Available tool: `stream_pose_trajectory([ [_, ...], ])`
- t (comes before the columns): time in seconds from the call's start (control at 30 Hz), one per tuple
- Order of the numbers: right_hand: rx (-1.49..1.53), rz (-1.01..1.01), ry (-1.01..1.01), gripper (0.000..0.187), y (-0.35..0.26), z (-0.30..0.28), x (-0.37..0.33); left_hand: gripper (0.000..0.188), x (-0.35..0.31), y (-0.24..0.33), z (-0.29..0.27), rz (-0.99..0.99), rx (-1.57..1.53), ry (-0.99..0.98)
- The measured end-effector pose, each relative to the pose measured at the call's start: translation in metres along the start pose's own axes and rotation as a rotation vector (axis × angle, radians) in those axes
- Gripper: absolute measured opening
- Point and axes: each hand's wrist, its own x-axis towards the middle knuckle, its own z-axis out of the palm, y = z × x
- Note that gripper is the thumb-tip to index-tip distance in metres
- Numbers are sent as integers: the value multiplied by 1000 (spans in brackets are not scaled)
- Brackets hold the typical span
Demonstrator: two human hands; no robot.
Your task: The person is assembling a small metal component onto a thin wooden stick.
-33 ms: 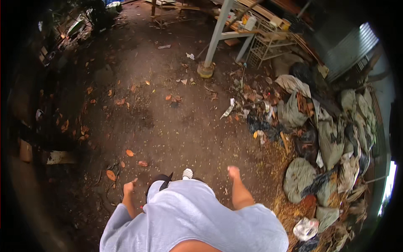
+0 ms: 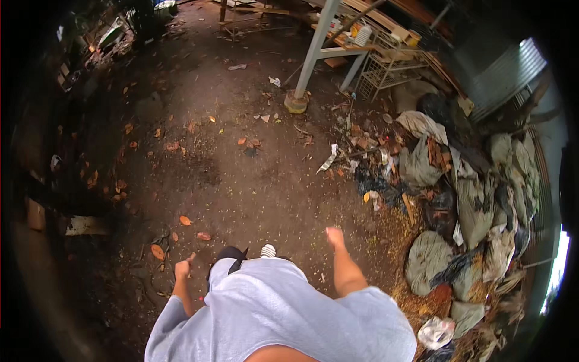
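My left hand (image 2: pixel 183 268) hangs beside my left hip, its fingers curled in and the thumb sticking out. Nothing shows in it. Out in front of my right side is my right hand (image 2: pixel 334 238), small in view, with the fingers loosely curled and no object visible. Neither hand touches anything; bare dirt ground (image 2: pixel 265 187) lies below both. Near the left hand, orange-brown dry leaves (image 2: pixel 158 251) are scattered on the soil. A striped shoe or sock (image 2: pixel 268 250) pokes out past my light grey shirt (image 2: pixel 277 301).
Along the right lies a heap of stuffed sacks (image 2: pixel 429 259), plastic bags and litter. A pale post (image 2: pixel 315 51) on a concrete footing stands ahead, beside a wire rack (image 2: pixel 386 75) and a cluttered wooden table (image 2: pixel 347 41). Corrugated metal sheeting (image 2: pixel 503 75) borders the right.
My right hand has swung slightly forward, and my left hand has risen a little. The surroundings have shifted only slightly in view.
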Motion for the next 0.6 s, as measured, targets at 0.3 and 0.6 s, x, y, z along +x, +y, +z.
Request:
stream_pose_trajectory([
  [0.3,68,-448,-135,28,-409,14,318,54,89,98,90,56,-44,191],
  [0.6,-261,-232,-314,34,-387,87,419,40,349,273,19,-327,-148,19],
])
